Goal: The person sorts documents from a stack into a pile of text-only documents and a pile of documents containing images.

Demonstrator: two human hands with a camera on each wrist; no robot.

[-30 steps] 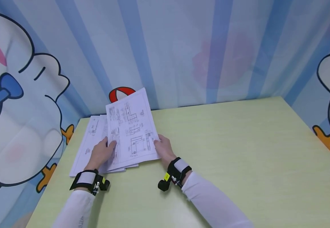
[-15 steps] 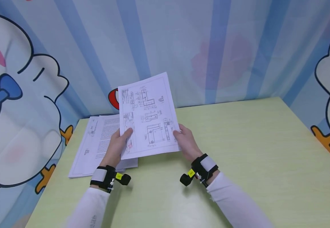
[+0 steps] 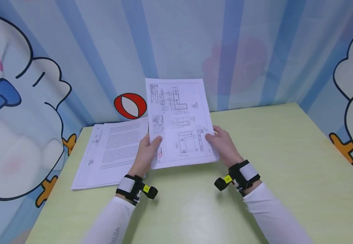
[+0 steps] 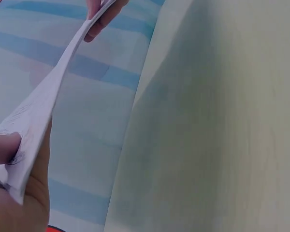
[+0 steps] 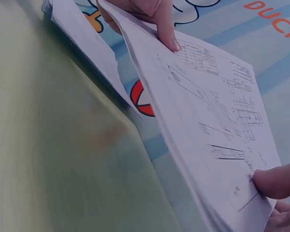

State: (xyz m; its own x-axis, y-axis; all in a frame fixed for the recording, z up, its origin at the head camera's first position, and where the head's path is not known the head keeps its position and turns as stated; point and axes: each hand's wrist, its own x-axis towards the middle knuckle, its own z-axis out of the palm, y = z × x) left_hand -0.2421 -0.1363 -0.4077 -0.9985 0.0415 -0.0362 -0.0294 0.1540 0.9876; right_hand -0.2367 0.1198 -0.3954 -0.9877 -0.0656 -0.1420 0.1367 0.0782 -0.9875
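A thin stack of paper sheets (image 3: 179, 118), its top page printed with technical drawings, is held up off the table between both hands. My left hand (image 3: 146, 153) grips its left edge, thumb on the printed face and fingers behind. On the right edge my right hand (image 3: 225, 146) pinches the sheets the same way. Seen edge-on in the left wrist view, the held sheets (image 4: 43, 106) look several pages thick and slightly bent. Both thumbs lie on the drawing page (image 5: 203, 106) in the right wrist view. Most fingers behind the paper are hidden.
Another pile of papers (image 3: 112, 156) lies on the table's left side, with a text page on top and a drawing page partly showing. The pale green table (image 3: 273, 149) extends to the right. A blue striped curtain (image 3: 182, 40) with cartoon figures stands behind it.
Both hands have carried the held sheets right, away from the pile, and turned them more upright. My left hand has moved from low on the left edge over the pile. More of the pile's text page shows.
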